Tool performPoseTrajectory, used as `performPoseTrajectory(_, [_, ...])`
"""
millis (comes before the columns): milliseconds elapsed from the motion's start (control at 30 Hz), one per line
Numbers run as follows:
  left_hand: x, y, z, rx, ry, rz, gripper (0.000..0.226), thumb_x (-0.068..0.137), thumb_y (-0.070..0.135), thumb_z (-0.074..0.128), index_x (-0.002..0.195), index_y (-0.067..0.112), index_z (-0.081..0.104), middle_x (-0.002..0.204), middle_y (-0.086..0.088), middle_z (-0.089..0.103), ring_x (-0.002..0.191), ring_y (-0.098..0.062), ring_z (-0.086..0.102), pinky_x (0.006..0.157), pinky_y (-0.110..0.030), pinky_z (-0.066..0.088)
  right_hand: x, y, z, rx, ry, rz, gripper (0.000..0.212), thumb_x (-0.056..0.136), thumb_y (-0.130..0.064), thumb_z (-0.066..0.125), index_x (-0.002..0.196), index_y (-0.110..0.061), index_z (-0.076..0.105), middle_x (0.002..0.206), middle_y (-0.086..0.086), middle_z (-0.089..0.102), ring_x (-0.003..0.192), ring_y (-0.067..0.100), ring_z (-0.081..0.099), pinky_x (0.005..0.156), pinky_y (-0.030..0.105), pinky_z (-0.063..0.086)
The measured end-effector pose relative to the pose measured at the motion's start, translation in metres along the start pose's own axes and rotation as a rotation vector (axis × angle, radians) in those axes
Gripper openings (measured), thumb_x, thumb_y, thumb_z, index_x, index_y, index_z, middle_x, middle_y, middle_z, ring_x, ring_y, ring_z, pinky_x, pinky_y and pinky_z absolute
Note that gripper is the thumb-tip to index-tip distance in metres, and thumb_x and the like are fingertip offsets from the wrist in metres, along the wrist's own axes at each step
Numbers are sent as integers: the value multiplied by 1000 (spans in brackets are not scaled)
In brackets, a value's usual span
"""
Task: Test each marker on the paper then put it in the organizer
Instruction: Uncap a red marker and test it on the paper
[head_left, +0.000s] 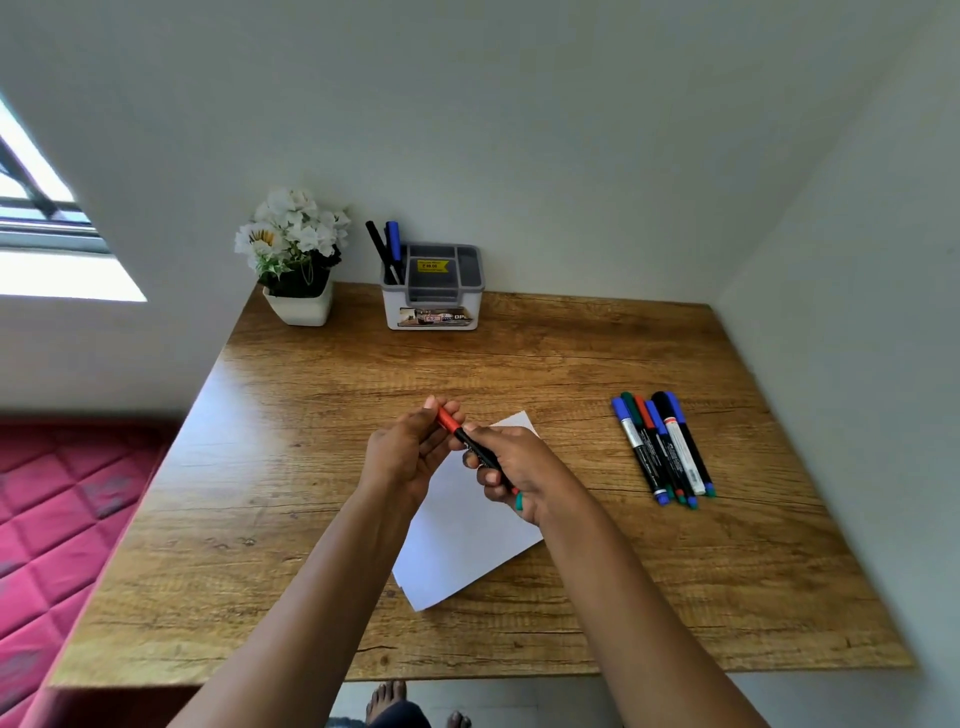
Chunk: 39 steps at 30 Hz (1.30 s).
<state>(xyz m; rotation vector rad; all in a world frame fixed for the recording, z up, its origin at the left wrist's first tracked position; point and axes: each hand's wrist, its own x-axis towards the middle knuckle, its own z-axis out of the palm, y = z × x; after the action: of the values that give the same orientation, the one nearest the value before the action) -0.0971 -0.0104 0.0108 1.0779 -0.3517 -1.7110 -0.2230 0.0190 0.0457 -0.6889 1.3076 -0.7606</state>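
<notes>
A window (47, 218) is seen upper left, a red mattress (62, 519) below. The organizer (434, 306) is set upper centre on the wooden table (311, 597). Over the paper (457, 551), a red marker (450, 421) is pinched by the left hand (405, 452) and gripped by the right hand (519, 462); other markers (665, 452) are laid right.

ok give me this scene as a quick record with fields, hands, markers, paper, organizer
left hand: pinches the cap end of the red marker
right hand: grips the red marker by its black barrel
paper: white, on the table under the hands, no marks visible
organizer: far side, black marker and blue marker standing in its left compartment
loose markers: lying together on the table, right side
</notes>
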Motion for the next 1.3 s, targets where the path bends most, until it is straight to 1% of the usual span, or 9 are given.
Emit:
performPoseTrajectory(167, [-2,2,-3,12,51,55,16,94,10,55,97,-3,64,85,-13,72,72,-19,71,59,-25,57,5,1,4,-126,4,-59,27,99,-28,48,90,-10,65,62,1,51,36,3,36,37,14,29])
performPoseTrajectory(400, [8,1,9,-35,154,37,20,95,12,55,100,-6,63,85,-14,68,62,-15,68,46,-21,51,10,0,21,-259,127,-180,26,99,-28,47,88,-10,63,61,1,51,41,7,39,42,19,32])
performPoseTrajectory(567, [36,52,-35,-461,381,122,9,95,9,54,94,1,56,95,-14,66,62,-15,68,60,-26,56,-6,14,10,-385,115,-209,29,99,-28,48,86,-9,65,57,-2,52,38,5,38,41,19,31])
performPoseTrajectory(667, [37,85,-57,-127,239,176,12,98,16,51,94,8,59,93,-5,67,69,-10,70,74,-24,57,-4,15,-6,-283,114,-153,27,100,-25,46,92,-7,65,59,-1,50,38,6,35,39,18,28])
performPoseTrajectory(767, [14,60,-48,251,141,330,15,96,18,54,100,7,63,90,-6,71,80,-15,70,71,-25,56,5,10,-8,-162,56,-140,18,101,-20,43,112,-16,56,66,4,53,38,7,33,39,18,26])
performPoseTrajectory(833, [2,36,-51,464,109,501,15,93,18,58,98,7,66,85,-7,72,79,-19,70,68,-27,56,10,13,-7,-138,-15,-172,24,101,-16,41,122,-25,50,74,6,54,39,6,33,38,18,26])
performPoseTrajectory(1000, [-2,-3,-79,1028,73,730,14,89,28,64,100,20,68,76,8,71,67,-7,66,61,-33,55,18,28,-14,124,-130,-171,35,102,-9,32,109,-20,64,81,4,54,40,6,28,36,15,23])
performPoseTrajectory(1167, [3,0,-92,1165,44,825,18,87,27,66,103,18,69,86,24,65,80,10,63,63,-11,49,26,36,-12,533,-219,-32,34,99,-12,31,104,-10,64,71,5,51,35,3,26,28,12,22])
performPoseTrajectory(1300, [5,1,-92,1189,35,832,17,87,26,67,103,19,69,85,21,66,80,12,61,61,-9,47,31,37,-10,654,-232,26,32,95,-24,37,105,-11,64,67,5,48,31,2,26,26,11,20])
